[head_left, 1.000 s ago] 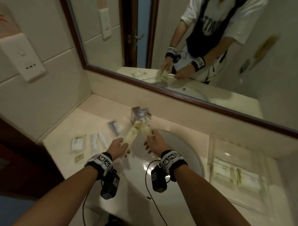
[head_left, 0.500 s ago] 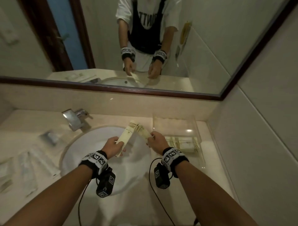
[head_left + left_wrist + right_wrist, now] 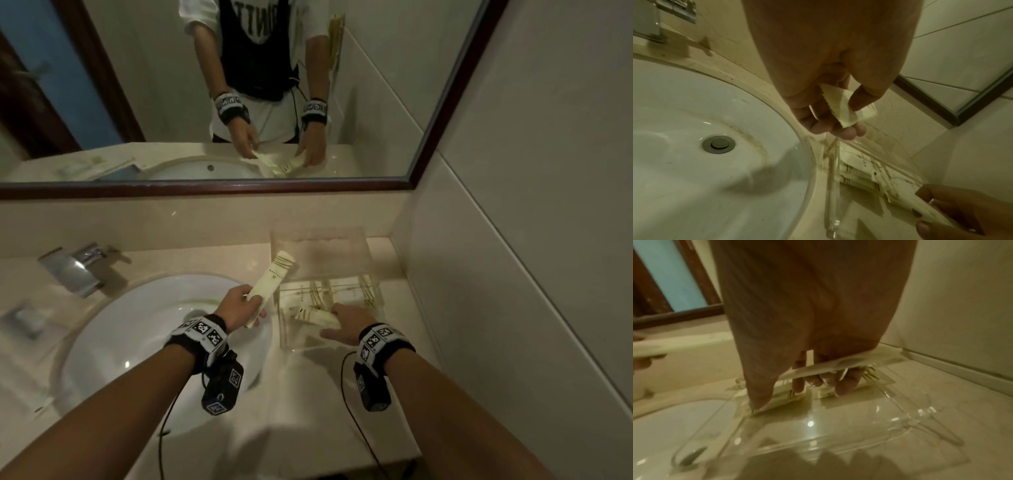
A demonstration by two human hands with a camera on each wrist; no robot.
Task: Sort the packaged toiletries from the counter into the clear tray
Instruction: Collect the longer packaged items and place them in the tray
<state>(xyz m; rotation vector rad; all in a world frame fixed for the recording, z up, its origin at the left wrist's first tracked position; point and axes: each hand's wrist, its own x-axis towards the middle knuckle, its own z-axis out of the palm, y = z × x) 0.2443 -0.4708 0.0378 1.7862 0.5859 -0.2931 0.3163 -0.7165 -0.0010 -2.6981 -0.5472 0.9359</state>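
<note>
Right hand point(image 3: 346, 325) grips a cream packet point(image 3: 317, 317) inside the clear tray point(image 3: 371, 260), centre-right; left hand point(image 3: 239, 306) pinches another packet point(image 3: 270, 282) beside it.

Bathroom — sink point(image 3: 137, 329), mirror point(image 3: 376, 102)

The head view looks steeply down from above at both forearms. Each wrist view looks along its palm, very near the fingers. All three share the clear tray point(image 3: 373, 267).

Clear tray point(image 3: 373, 274) right of sink point(image 3: 144, 329), against side wall. Faucet point(image 3: 73, 270) behind sink. Packets point(image 3: 329, 291) in tray.
</note>
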